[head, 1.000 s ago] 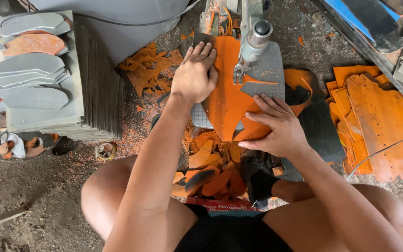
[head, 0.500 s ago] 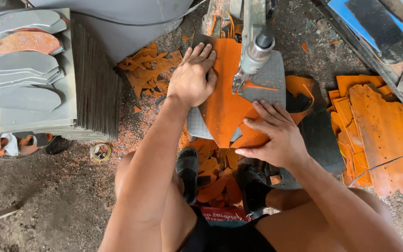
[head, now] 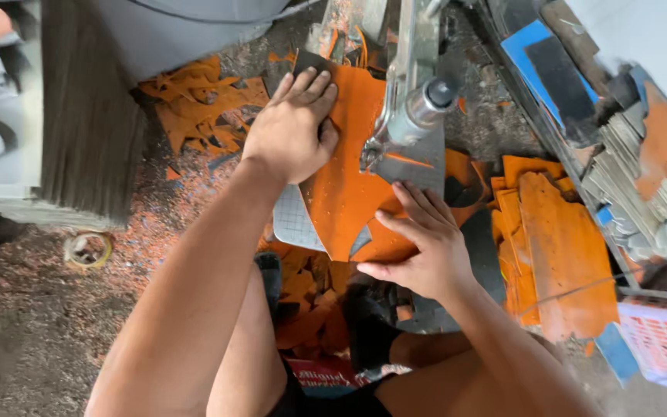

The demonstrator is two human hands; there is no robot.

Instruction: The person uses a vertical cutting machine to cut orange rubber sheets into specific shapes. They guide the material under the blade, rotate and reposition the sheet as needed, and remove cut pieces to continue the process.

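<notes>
Under the press (head: pixel 414 116), the orange sheet (head: pixel 349 177) lies flat on a grey cutting pad (head: pixel 296 222), and we hold it with both hands. Our left hand (head: pixel 291 131) presses palm-down on the sheet's far left part, left of the press, fingers together and flat, clamped on nothing. Our right hand (head: pixel 426 247) rests on the sheet's near edge, just in front of the press, fingers spread and lightly curled, pinning rather than gripping.

The sheet's long axis runs from the near edge away from us toward the press frame, tilted slightly right. Its narrow, ragged end points back toward us, with 2 notched tips near our right hand; the broad end lies up by our left hand.

We judge the main risk to be the fingers: our right hand's fingertips sit very close to the press head, so a stroke could catch them. The sheet could also slide on the pad if either hand eases off, spoiling the cut. Scraps (head: pixel 194 108) left of the press and the stack of orange pieces (head: pixel 557 247) to its right crowd the floor, and a loose scrap could slip under the sheet and tilt it.
</notes>
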